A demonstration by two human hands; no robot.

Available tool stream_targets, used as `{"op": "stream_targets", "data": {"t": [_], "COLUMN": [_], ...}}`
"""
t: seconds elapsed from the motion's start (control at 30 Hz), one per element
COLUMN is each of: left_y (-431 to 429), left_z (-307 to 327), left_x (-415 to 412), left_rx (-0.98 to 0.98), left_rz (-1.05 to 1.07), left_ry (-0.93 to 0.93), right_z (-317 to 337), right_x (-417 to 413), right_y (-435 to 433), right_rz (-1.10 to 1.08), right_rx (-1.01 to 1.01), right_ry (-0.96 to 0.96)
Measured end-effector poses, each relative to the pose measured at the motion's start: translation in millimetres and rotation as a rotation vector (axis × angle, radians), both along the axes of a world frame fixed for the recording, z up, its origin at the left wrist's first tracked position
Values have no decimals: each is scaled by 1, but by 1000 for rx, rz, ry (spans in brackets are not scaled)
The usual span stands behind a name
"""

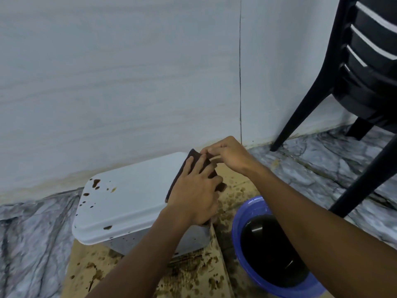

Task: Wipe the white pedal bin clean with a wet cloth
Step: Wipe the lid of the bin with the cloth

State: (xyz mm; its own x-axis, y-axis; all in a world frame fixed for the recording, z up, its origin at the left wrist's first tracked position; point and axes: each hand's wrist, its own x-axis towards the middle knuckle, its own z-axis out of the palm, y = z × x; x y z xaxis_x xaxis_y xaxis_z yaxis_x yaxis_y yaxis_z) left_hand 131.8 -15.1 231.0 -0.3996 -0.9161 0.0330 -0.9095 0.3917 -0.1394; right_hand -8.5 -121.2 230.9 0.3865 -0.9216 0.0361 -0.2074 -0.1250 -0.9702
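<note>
Left hand (193, 190) presses flat, fingers straight, on the cloth (194, 155) at the bin (129, 196) lid's right end. Right hand (227, 155) pinches its far corner. The lid's long axis runs along the wall

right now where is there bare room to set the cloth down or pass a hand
Free: the middle of the bin lid, between the brown spots and the left hand; the marble floor left of it; floor between blue basin and chair leg. Crowded: the lid's right end, where it and the right hand are on the cloth.
</note>
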Motion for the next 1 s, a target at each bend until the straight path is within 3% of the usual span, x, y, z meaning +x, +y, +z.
{"op": "stream_targets", "data": {"t": [0.13,0.27,0.33,0.53,0.63,0.83,1.0], "left_y": [17,31,25,-11,-3,43,48], "left_z": [2,-1,-1,-1,-4,-10,-5], "left_x": [23,46,43,1,8,76,136], "left_rx": [-71,-74,-38,0,-15,-7,27], "left_rz": [32,303,358,190,135,411,660], "left_ry": [202,405,354,130,133,372,340], "right_z": [-1,-4,-6,-11,-13,-9,-2], "right_x": [2,1,-1,-2,2,22,23], "right_y": [2,2,2,-1,2,21,31], "right_rz": [9,-5,-29,-40,-12,101,93], "right_rx": [20,39,63,36,30,-152,-204], "right_ry": [9,15,12,36,60,187,314]}}
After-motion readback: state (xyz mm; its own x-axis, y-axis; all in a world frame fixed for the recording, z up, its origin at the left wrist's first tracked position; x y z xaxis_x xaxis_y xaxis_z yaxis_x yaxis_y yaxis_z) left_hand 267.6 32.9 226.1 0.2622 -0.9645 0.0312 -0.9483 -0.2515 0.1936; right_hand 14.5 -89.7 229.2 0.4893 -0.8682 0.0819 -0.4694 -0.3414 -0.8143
